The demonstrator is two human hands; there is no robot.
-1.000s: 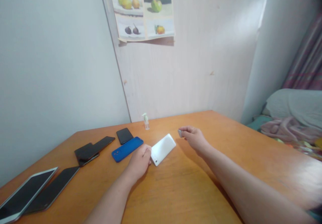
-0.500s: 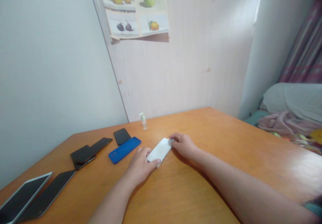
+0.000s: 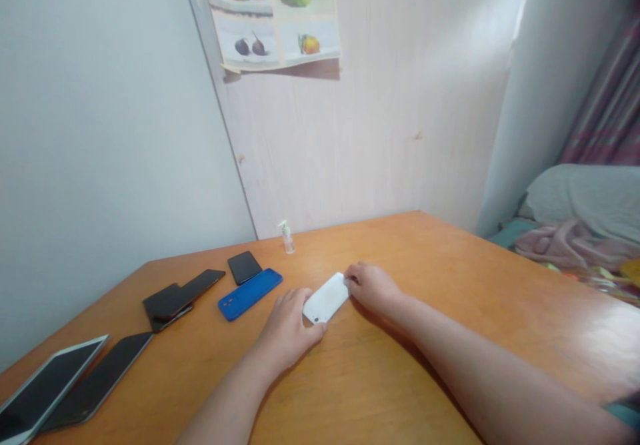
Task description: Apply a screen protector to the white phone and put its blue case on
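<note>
A white phone (image 3: 327,299) lies at a slant over the table, back side up, with a small dark camera spot at its near end. My left hand (image 3: 290,325) grips that near end between thumb and fingers. At the far right corner of the phone, my right hand (image 3: 373,286) is closed, its fingertips pinching a small pale, greyish thing (image 3: 347,283) against the phone; its kind is too small to make out. To the left of my left hand lies a blue phone case (image 3: 250,294).
A black phone (image 3: 245,267) lies behind the blue case. Several dark phones (image 3: 200,288) overlap further left, and a white-framed tablet (image 3: 53,381) is at the near left. A small clear pump bottle (image 3: 287,238) stands near the back edge of the wooden table (image 3: 475,318).
My left hand's grip has shifted toward the near end of the phone, baring the camera spot. The phone and my right hand sit slightly further right in view.
</note>
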